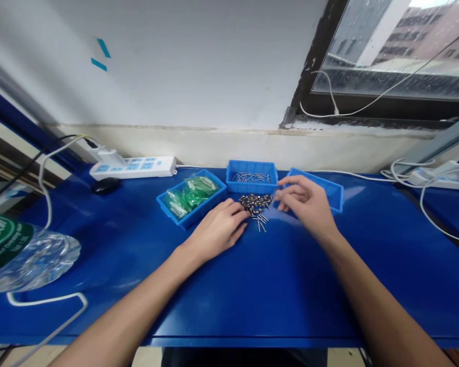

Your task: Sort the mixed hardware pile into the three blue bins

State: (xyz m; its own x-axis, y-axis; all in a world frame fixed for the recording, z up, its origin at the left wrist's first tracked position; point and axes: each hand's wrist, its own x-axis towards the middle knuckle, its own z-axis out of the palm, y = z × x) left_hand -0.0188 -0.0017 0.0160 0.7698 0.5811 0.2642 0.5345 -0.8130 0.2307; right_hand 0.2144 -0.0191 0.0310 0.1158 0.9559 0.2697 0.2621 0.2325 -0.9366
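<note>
Reaching in from 7 and 5 o'clock, both bare arms [149, 298] stretch over a glossy blue tabletop [245, 295]. Clear plastic bottle [51, 257] around 9 has a green label [13, 239], only "stball" readable. Left hand [219, 224] lies palm-down, half-curled, fingertips on the loose pile of dark and silver metal screws [254, 202]; can't tell if it's gripping any. Right hand [306, 201] hovers at the pile's 3, fingers loosely bent, can't tell if pinching. Rectangular blue plastic bin [248, 187] at its 12.
</note>
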